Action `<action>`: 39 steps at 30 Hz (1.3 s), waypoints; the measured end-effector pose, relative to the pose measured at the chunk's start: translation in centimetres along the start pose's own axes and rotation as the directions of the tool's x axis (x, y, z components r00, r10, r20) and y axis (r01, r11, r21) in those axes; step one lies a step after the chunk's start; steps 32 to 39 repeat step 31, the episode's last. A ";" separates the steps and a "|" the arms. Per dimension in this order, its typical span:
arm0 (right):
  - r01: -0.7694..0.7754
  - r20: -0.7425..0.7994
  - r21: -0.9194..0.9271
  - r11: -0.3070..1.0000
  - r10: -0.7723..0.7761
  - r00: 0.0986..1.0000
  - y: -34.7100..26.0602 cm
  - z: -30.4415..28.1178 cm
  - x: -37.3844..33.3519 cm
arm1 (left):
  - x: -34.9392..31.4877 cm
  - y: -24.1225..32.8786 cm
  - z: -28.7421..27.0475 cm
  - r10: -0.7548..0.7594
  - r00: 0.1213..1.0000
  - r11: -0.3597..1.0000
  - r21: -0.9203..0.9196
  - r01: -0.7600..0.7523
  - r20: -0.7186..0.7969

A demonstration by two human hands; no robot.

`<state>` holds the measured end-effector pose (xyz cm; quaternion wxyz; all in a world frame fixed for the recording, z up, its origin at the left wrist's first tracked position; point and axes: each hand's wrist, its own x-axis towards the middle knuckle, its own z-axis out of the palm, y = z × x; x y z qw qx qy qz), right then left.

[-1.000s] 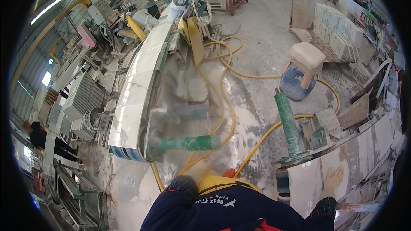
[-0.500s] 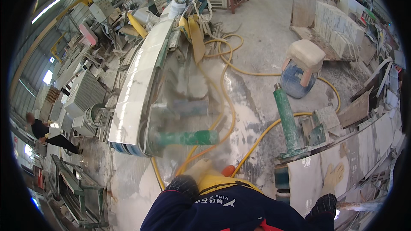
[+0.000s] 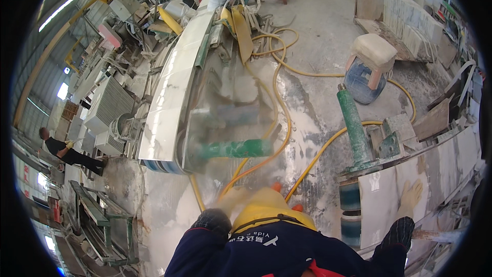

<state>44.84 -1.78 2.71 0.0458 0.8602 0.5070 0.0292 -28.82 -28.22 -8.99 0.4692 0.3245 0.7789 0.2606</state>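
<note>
My right hand [image 3: 411,195], in a cream glove, lies with fingers outstretched on a white marble slab [image 3: 382,200] at the right; the slab has grey and brown veins. My left hand [image 3: 231,199], also in a pale glove, is close to the front of my yellow apron [image 3: 271,210]. Haze and blur hide its fingers, and whether it holds anything does not show. Ahead of it a green cylinder [image 3: 238,149] juts out from the end of a long conveyor-like bench. White polished stone strips [image 3: 174,82] lie in a row along that bench.
Yellow hoses [image 3: 287,118] snake over the dusty, wet floor. A padded stool on a blue drum [image 3: 366,79] stands ahead right, near an upright green post [image 3: 353,123]. Two other people [image 3: 66,146] are at the left and far back. A green metal frame [image 3: 95,208] stands lower left.
The view has shifted, so the benches and stool appear further right and higher. My right hand stays flat on the slab. A second orange shoe tip now shows beyond the apron.
</note>
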 end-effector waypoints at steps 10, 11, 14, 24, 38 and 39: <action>0.289 -0.267 0.458 0.841 -0.180 0.947 -7.4 -2.5 -10.6 | 5.6 -13.7 -15.5 -0.359 0.683 0.864 -0.503 -0.014 -0.636; 0.372 -0.353 0.518 0.771 -0.204 0.913 -9.2 -2.8 -12.6 | 5.6 -14.6 -17.4 -0.417 0.593 0.781 -0.605 -0.154 -0.689; 0.299 -0.266 0.748 0.592 -0.145 0.953 -17.5 -2.6 -18.8 | 4.1 -15.3 -20.9 -0.419 0.252 0.854 -0.473 -0.216 -0.872; 0.277 0.129 0.881 0.384 -0.757 0.641 -44.4 -10.3 -34.3 | 4.9 -3.0 -31.4 -0.670 0.062 0.589 -0.581 -0.562 -0.740; 0.317 0.327 0.848 0.424 -0.890 0.317 -58.6 -18.1 -40.0 | 7.1 -2.1 -31.9 -0.534 -0.107 0.832 -0.499 -0.244 -0.839; 0.317 0.327 0.848 0.424 -0.890 0.317 -58.6 -18.1 -40.0 | 7.1 -2.1 -31.9 -0.534 -0.107 0.832 -0.499 -0.244 -0.839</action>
